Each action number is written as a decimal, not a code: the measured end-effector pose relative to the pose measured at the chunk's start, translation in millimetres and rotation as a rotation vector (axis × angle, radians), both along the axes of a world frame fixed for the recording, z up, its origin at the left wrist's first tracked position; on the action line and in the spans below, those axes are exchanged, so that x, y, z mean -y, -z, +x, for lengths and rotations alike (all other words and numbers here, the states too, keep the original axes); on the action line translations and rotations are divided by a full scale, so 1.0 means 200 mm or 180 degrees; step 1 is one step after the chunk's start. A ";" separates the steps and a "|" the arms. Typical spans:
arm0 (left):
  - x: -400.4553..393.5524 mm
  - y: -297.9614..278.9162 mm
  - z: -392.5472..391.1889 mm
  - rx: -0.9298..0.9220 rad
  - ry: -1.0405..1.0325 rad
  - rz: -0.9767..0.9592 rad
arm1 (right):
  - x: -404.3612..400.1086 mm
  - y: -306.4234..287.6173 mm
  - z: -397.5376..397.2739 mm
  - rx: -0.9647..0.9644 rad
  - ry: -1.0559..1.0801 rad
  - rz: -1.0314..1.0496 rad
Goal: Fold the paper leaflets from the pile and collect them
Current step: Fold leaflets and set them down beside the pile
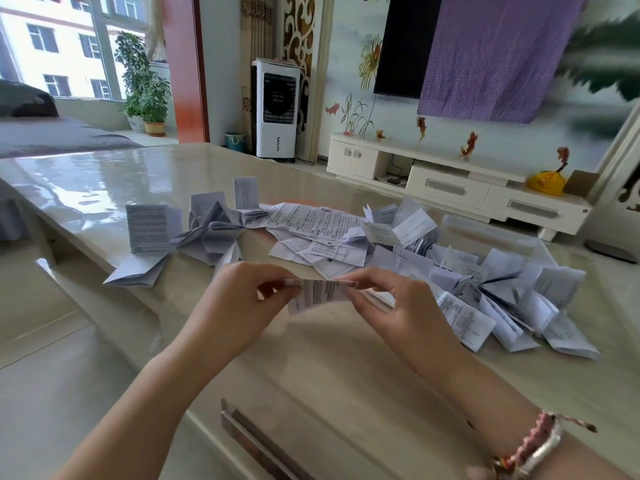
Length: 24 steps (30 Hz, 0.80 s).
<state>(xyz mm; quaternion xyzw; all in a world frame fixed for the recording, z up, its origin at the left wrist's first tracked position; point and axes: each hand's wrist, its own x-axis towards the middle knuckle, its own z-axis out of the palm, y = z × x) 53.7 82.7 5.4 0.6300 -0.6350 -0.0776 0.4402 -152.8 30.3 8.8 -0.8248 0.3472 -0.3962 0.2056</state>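
1. On the glossy beige surface (104, 181), a loose pile of paper leaflets (329, 233) spreads behind a person's two hands; this pile serves as the landmark.
2. Left of the pile lies a smaller group of folded leaflets (207, 233), some standing half open; their exact count cannot be told.
3. Right of the pile, more folded leaflets (512, 299) fan out toward the surface's near edge, touching one another.
4. Beyond the pile stand one white air cooler (277, 109), one low white TV cabinet (450, 185) with a yellow bag (545, 183) on it, and two potted plants (145, 88) by the window.
5. In front of the pile, above the surface, one printed leaflet (320, 294) is held between both hands, nothing blocking it.
6. The left hand (242, 299) pinches the leaflet's left end with curled fingers (289, 284).
7. The right hand (398, 299) pinches its right end likewise; one braided bracelet (533, 445) circles that wrist.
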 end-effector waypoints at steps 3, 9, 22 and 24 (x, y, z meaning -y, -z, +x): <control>-0.01 -0.04 0.04 -0.0708 -0.0015 -0.0009 | 0.02 -0.04 0.03 0.0396 0.0034 0.0503; -0.02 -0.07 0.24 -0.2095 -0.0695 -0.0247 | 0.04 -0.06 0.14 0.0271 -0.0057 0.0841; 0.09 0.05 0.34 -0.0462 -0.1672 0.0633 | 0.10 0.00 0.29 -0.0102 -0.0197 0.0916; 0.09 0.05 0.33 -0.0266 -0.1692 0.0498 | 0.12 0.00 0.34 -0.0113 -0.0133 0.0818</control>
